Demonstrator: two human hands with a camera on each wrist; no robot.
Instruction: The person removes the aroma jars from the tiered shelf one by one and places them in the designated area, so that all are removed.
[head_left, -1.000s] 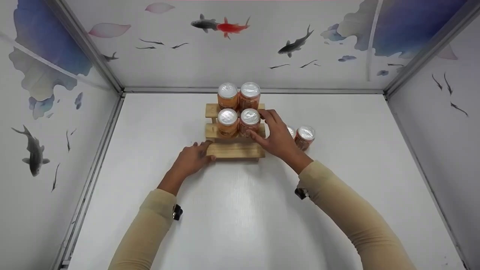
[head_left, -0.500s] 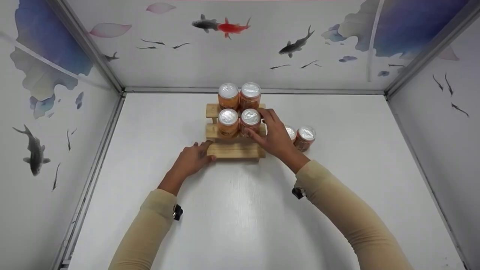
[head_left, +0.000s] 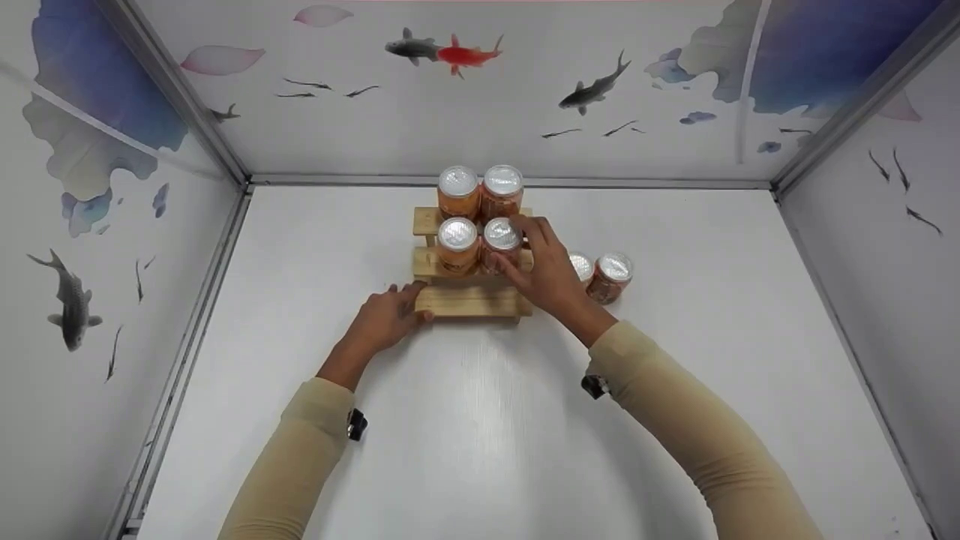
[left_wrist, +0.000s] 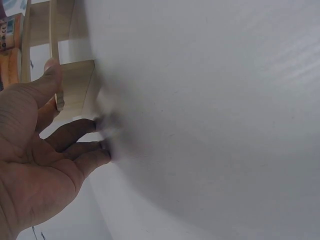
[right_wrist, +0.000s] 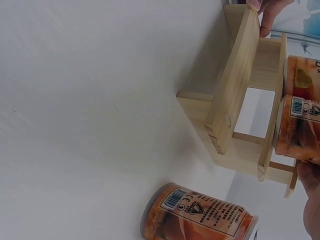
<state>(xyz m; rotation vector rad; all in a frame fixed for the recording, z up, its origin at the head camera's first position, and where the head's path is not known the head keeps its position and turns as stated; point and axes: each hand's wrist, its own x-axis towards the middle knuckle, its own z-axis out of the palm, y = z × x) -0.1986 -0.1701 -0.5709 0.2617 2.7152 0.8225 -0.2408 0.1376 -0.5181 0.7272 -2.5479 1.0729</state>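
The can (head_left: pixel 502 235) stands on the middle tier of the rack (head_left: pixel 472 301), the right hand (head_left: pixel 553 276) curled round it. The left hand (head_left: pixel 385 320) pinches the rack's lower left end, presumably steadying it. Two spare cans (head_left: pixel 612 279) wait right of the rack.

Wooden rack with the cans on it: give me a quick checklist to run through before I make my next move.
1. Left hand on the wooden rack: ok, it pinches the left end of the bottom shelf.
2. Right hand has a grip on the right-hand middle-shelf can: ok, thumb and fingers are around it.
3. Its left neighbour upright: ok.
4. Top-shelf cans fully seated: cannot tell, their bases are hidden.
5. Every visible can on the rack: not ok, two cans stand on the table to the right.
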